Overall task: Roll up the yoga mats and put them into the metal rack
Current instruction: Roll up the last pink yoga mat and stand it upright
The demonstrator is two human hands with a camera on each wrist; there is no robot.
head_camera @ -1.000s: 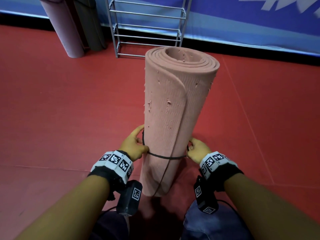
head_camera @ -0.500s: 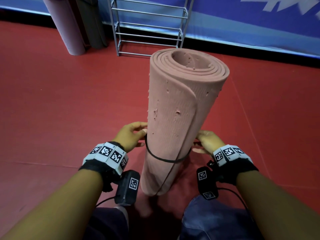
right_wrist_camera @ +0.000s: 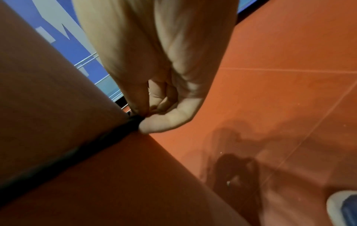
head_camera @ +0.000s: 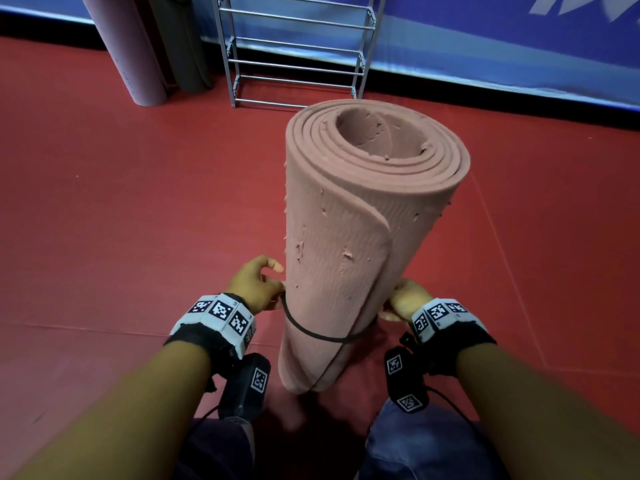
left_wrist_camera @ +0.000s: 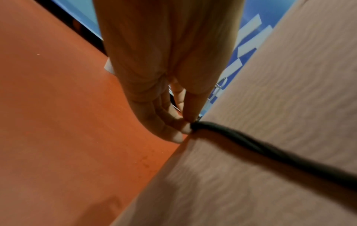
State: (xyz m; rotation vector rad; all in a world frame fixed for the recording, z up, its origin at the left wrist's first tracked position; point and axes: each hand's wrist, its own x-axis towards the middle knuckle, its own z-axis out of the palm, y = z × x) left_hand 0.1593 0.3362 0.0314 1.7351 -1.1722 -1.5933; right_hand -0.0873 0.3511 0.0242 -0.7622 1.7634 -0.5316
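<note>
On floor, upright mat (head_camera: 353, 244) | left hand (head_camera: 254, 287), right hand (head_camera: 403, 299) pinch band (head_camera: 322, 336)

A red floor (head_camera: 121, 209) carried everything. A rolled pink mat (head_camera: 349, 244) stood on end on it, near the camera. Farther back, a metal rack (head_camera: 294, 57) stood on the floor against the blue wall, and beside it two more rolled mats (head_camera: 138, 53) stood upright

No legible text anywhere.

Pitted matt foam mat (head_camera: 349, 237), shiny metal rack (head_camera: 298, 60), smooth red floor (head_camera: 138, 202)
</note>
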